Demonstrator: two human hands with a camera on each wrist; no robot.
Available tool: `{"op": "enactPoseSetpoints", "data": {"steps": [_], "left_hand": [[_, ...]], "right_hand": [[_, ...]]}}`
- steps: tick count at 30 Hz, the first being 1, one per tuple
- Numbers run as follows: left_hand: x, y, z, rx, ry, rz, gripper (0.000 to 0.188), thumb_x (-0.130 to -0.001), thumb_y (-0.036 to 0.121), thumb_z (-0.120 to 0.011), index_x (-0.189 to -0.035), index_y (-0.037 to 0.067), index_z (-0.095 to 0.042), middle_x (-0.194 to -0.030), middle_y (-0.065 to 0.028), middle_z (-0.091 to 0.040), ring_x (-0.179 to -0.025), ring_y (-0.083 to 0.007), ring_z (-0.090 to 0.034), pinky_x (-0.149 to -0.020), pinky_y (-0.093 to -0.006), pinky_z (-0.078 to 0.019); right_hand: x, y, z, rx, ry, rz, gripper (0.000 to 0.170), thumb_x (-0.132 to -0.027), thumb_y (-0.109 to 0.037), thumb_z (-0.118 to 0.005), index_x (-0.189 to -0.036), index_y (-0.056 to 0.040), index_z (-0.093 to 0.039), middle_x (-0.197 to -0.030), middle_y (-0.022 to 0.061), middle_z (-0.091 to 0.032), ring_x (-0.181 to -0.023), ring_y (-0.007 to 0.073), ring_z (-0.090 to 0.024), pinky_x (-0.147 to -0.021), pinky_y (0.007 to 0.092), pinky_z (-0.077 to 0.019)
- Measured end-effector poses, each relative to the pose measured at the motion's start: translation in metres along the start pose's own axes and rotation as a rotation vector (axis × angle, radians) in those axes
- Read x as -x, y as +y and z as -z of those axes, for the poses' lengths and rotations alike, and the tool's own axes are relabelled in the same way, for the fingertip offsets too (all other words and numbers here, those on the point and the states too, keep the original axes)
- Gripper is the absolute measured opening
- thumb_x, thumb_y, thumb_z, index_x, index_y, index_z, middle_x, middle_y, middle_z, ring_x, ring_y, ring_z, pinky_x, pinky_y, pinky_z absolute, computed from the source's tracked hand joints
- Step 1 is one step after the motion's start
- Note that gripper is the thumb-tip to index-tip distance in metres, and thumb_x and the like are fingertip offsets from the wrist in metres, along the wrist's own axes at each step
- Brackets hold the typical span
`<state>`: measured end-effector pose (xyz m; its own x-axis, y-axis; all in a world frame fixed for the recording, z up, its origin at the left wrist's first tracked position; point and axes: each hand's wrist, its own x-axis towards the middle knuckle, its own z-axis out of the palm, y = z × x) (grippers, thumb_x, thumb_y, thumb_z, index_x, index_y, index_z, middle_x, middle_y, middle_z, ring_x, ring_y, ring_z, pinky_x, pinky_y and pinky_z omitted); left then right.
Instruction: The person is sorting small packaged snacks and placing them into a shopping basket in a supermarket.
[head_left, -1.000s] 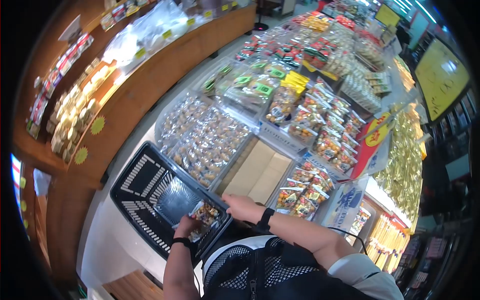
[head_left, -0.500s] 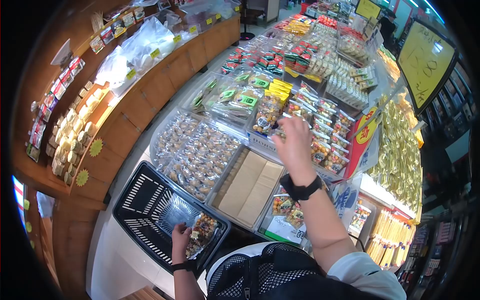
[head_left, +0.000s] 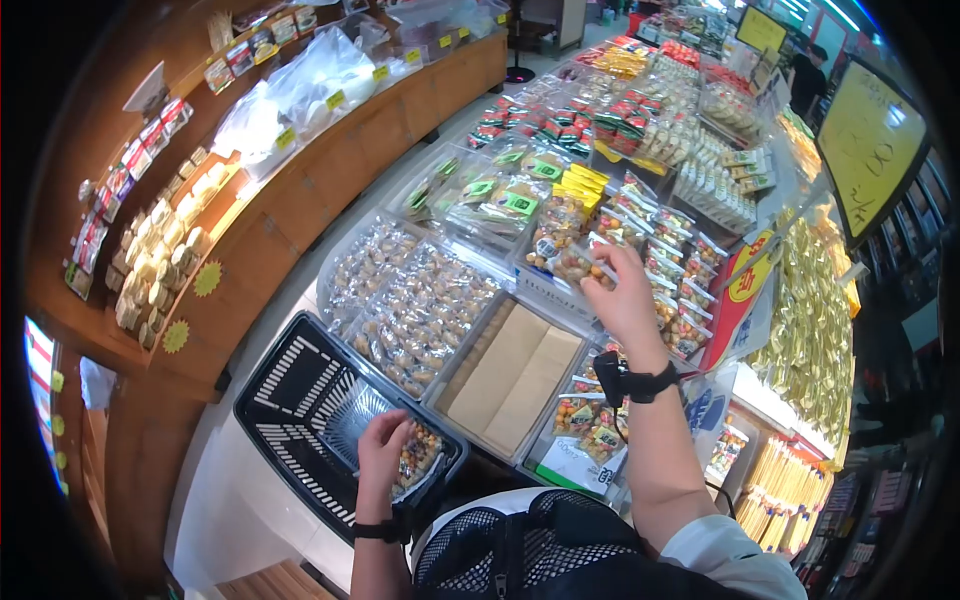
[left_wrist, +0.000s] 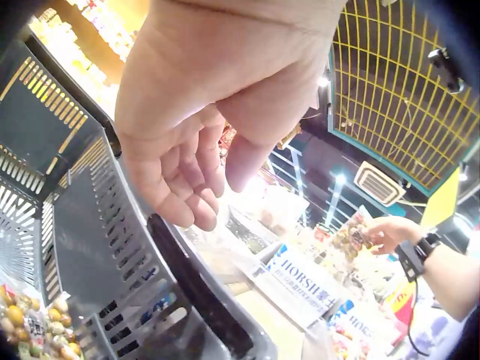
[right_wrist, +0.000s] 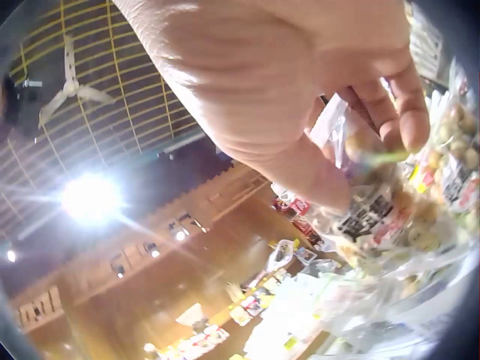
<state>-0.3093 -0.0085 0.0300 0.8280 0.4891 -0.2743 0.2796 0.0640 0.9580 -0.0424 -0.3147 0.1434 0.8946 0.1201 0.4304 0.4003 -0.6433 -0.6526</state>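
My right hand [head_left: 628, 300] pinches a clear bag of round, mixed-colour snacks [head_left: 570, 264] by its top, above the display box of similar bags. The right wrist view shows thumb and fingers closed on the clear plastic of this snack bag [right_wrist: 386, 214], which has a dark printed label. My left hand [head_left: 380, 452] hovers at the rim of a dark shopping basket [head_left: 262, 400], its fingers loosely curled around nothing. Inside the basket lies another snack bag [head_left: 420, 458]; the left wrist view shows bagged snacks [left_wrist: 34, 326] below the slotted basket wall.
Beside the basket stand a tray of small wrapped items [head_left: 420, 310] and a bin with brown cardboard [head_left: 515, 375]. More snack bags [head_left: 590, 420] fill the compartment nearest my body. Yellow price signs [head_left: 870, 150] rise at right; a wooden shelf counter [head_left: 330, 170] runs along the left.
My right hand has gone from the basket's edge out to the snack display, where it now holds a bag. My left hand has risen from the bag inside the basket.
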Motion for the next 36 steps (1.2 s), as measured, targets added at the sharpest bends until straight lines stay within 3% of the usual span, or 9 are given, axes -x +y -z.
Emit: {"op": "enactPoseSetpoints", "data": {"steps": [3, 10, 18, 20, 22, 27, 30, 33, 36], "left_hand": [[-0.002, 0.024, -0.013, 0.066, -0.051, -0.058, 0.027, -0.091, 0.004, -0.068, -0.118, 0.0, -0.063, -0.103, -0.0063, -0.069, -0.092, -0.0123, -0.066, -0.081, -0.0253, -0.0537], [-0.005, 0.078, -0.033, 0.096, -0.244, -0.195, 0.06, -0.086, 0.009, -0.076, -0.14, 0.004, -0.048, -0.133, -0.0144, -0.057, -0.126, -0.0198, -0.054, -0.101, -0.0331, -0.0475], [-0.006, 0.052, 0.01, 0.161, -0.268, 0.072, 0.039, -0.09, 0.006, -0.071, -0.126, -0.004, -0.058, -0.109, -0.0092, -0.07, -0.095, -0.0149, -0.069, -0.085, -0.0271, -0.0542], [-0.014, 0.039, 0.034, 0.319, -0.114, 0.15, 0.037, -0.093, 0.01, -0.066, -0.126, -0.004, -0.058, -0.111, -0.0104, -0.07, -0.097, -0.0165, -0.07, -0.086, -0.0287, -0.0545], [-0.035, -0.01, 0.064, 0.239, 0.13, 0.172, 0.037, -0.095, 0.014, -0.064, -0.127, -0.003, -0.058, -0.108, -0.0095, -0.071, -0.095, -0.0156, -0.069, -0.085, -0.0291, -0.0543], [-0.064, -0.073, 0.086, 0.206, 0.37, 0.482, 0.026, -0.097, 0.014, -0.06, -0.122, 0.006, -0.06, -0.111, -0.0063, -0.066, -0.1, -0.0238, -0.063, -0.087, -0.0473, -0.0516], [-0.085, -0.129, 0.084, 0.161, 0.384, 0.587, 0.026, -0.095, 0.013, -0.062, -0.12, 0.009, -0.061, -0.112, -0.007, -0.064, -0.102, -0.027, -0.061, -0.087, -0.053, -0.0491], [-0.094, -0.159, 0.068, 0.356, 0.373, 0.542, 0.027, -0.092, 0.009, -0.063, -0.118, 0.0, -0.059, -0.104, -0.0106, -0.065, -0.088, -0.024, -0.064, -0.072, -0.0393, -0.0525], [-0.125, -0.275, 0.078, -0.12, 0.288, 0.407, 0.022, -0.092, 0.023, -0.065, -0.093, 0.001, -0.071, -0.082, -0.0072, -0.07, -0.072, -0.0203, -0.066, -0.062, -0.038, -0.0504]], "right_hand": [[0.0, -0.034, -0.006, -0.384, -0.21, -0.065, 0.034, -0.079, -0.013, -0.076, -0.109, -0.0031, -0.064, -0.095, 0.0036, -0.062, -0.086, 0.0137, -0.06, -0.075, 0.0295, -0.0491], [0.045, -0.078, -0.045, -0.74, -0.905, -0.282, 0.034, -0.083, -0.014, -0.076, -0.114, -0.0029, -0.065, -0.088, -0.0028, -0.065, -0.075, 0.0045, -0.058, -0.066, 0.0229, -0.0474], [0.121, -0.082, -0.11, -0.59, -1.044, -0.244, 0.043, -0.085, -0.013, -0.076, -0.123, -0.0013, -0.06, -0.082, -0.0042, -0.06, -0.073, 0.0029, -0.055, -0.064, 0.0216, -0.0456], [0.135, -0.073, -0.116, -0.546, -1.091, -0.23, 0.047, -0.085, -0.015, -0.076, -0.126, -0.0027, -0.058, -0.078, -0.002, -0.058, -0.07, 0.0061, -0.056, -0.063, 0.024, -0.046], [0.145, -0.071, -0.12, -0.367, -1.172, -0.1, 0.046, -0.082, -0.015, -0.076, -0.122, -0.0029, -0.058, -0.075, 0.0068, -0.063, -0.065, 0.0234, -0.062, -0.063, 0.0355, -0.0494], [0.187, -0.059, -0.142, -0.233, -1.294, 0.147, 0.04, -0.08, -0.008, -0.07, -0.119, -0.0048, -0.06, -0.107, 0.0196, -0.061, -0.101, 0.0404, -0.06, -0.088, 0.0464, -0.0496], [0.192, -0.063, -0.141, -0.152, -1.237, 0.18, 0.034, -0.081, -0.005, -0.067, -0.115, -0.004, -0.063, -0.104, 0.0193, -0.061, -0.1, 0.0412, -0.061, -0.088, 0.046, -0.0499], [0.191, -0.059, -0.15, -0.2, -1.244, 0.137, 0.029, -0.08, -0.003, -0.064, -0.109, -0.0023, -0.066, -0.106, 0.0206, -0.063, -0.101, 0.0411, -0.061, -0.088, 0.0455, -0.0501], [0.199, -0.046, -0.156, -0.237, -1.197, 0.171, 0.029, -0.081, -0.005, -0.062, -0.109, -0.0031, -0.066, -0.104, 0.0185, -0.064, -0.101, 0.0367, -0.062, -0.089, 0.0426, -0.0505]]}}
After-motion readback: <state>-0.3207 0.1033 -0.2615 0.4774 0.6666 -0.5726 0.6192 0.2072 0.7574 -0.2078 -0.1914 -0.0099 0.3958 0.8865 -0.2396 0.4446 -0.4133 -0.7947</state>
